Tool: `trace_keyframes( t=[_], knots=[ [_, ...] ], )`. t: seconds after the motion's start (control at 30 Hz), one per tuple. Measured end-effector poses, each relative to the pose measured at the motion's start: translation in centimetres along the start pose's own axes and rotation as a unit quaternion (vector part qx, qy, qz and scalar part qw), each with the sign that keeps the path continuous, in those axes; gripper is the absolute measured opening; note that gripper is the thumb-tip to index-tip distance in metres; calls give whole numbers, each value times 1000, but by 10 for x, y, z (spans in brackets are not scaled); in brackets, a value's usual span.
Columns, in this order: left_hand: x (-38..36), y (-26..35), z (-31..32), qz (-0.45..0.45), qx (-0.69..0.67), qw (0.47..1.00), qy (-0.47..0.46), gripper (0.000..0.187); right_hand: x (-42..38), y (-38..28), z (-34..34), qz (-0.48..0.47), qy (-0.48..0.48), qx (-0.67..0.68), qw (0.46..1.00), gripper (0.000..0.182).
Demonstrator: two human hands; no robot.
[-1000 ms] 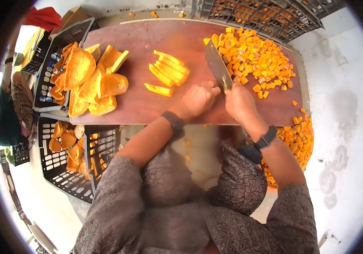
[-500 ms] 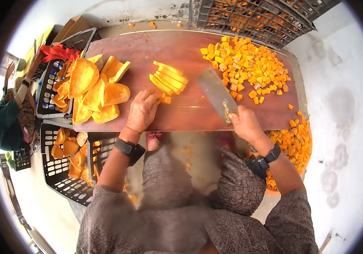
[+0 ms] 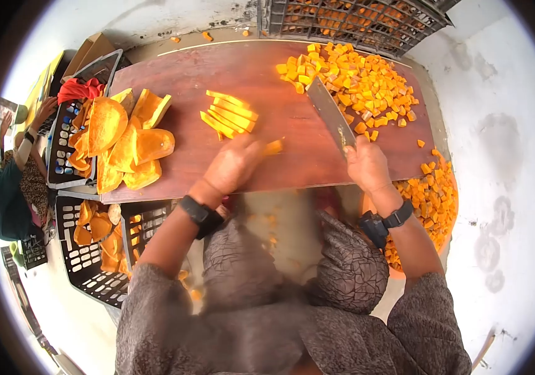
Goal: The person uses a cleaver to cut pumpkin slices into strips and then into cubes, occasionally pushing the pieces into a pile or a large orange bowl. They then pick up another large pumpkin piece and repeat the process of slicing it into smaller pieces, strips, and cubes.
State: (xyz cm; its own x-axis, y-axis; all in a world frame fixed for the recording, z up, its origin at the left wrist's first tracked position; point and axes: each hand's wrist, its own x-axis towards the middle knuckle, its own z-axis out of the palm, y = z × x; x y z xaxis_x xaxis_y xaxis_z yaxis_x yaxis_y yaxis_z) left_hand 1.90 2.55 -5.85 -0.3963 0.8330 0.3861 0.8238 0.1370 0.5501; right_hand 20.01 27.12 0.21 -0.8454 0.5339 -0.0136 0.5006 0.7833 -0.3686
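Observation:
My right hand (image 3: pixel 368 165) is wrapped round the handle of a cleaver (image 3: pixel 330 111), its broad blade slanting up and left beside the diced pumpkin (image 3: pixel 358 78). Toward the middle of the table my left hand (image 3: pixel 236 164) is smeared by motion, its fingers closed at one end of a small pumpkin strip (image 3: pixel 273 147). Just beyond that hand lies a stack of pumpkin slices (image 3: pixel 230 115). Large peeled pumpkin pieces (image 3: pixel 133 140) are piled on the left end of the table.
The red-brown table (image 3: pixel 186 72) spans the view. At its right front stands a tub of pumpkin cubes (image 3: pixel 426 206). Black crates (image 3: pixel 95 275) with pumpkin pieces stand at the left, another crate (image 3: pixel 355 22) at the back. Another person (image 3: pixel 11 194) is at far left.
My left hand has moved right across the table, with a pumpkin strip at its fingers. The cleaver has shifted right, nearer the diced pumpkin. The whole view has shifted slightly.

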Motion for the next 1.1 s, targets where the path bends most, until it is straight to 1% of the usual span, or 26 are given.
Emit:
trace_keyframes(
  t=[0.07,0.13,0.17,0.27,0.4,0.47,0.5,0.57,0.67,0.73,0.77,0.83,0.93,0.97,1.0,1.07,1.1],
  knots=[
    [26,14,17,23,16,999,-30,23,-3,-6,-3,-6,1,0,1000,22],
    [44,21,37,31,29,999,-27,23,-7,-11,-9,-12,11,48,999,21],
    [50,23,46,37,45,998,-26,23,-8,-12,-13,-10,11,45,999,21],
    [57,25,61,34,-2,999,-17,21,-13,-16,-24,-4,0,33,999,21],
    [53,23,70,17,-23,1000,0,18,-17,-22,-34,-10,-43,34,998,21],
    [52,20,71,16,-36,999,-2,15,-19,-24,-31,-9,-58,42,997,20],
    [53,20,70,15,-35,999,-3,15,-20,-25,-29,-20,-63,25,997,19],
    [53,21,71,-3,-53,999,-15,13,-20,-25,-24,-29,-69,9,997,19],
    [52,27,69,-24,-41,998,-29,13,-18,-24,-5,-42,-64,3,997,18],
    [52,26,70,-11,-54,998,-29,12,-4,-24,10,-78,-40,-1,996,19],
    [54,24,68,0,-63,998,-24,11,7,-26,14,-81,-36,-1,996,19],
    [52,23,69,13,-70,997,-10,11,23,-30,19,-16,-39,-32,999,18],
    [51,23,66,36,-75,997,6,11,27,-29,14,-10,0,4,1000,19],
    [52,23,66,46,-73,996,11,11,25,-26,10,-12,1,2,1000,19],
    [52,23,66,43,-74,996,13,11,19,-27,2,-6,-16,15,1000,19],
    [50,24,69,-4,-33,999,-22,13,4,-32,-12,4,-39,26,999,19],
    [50,23,70,-6,-37,999,-25,13,-3,-36,-20,0,-58,18,998,19]
  ],
)
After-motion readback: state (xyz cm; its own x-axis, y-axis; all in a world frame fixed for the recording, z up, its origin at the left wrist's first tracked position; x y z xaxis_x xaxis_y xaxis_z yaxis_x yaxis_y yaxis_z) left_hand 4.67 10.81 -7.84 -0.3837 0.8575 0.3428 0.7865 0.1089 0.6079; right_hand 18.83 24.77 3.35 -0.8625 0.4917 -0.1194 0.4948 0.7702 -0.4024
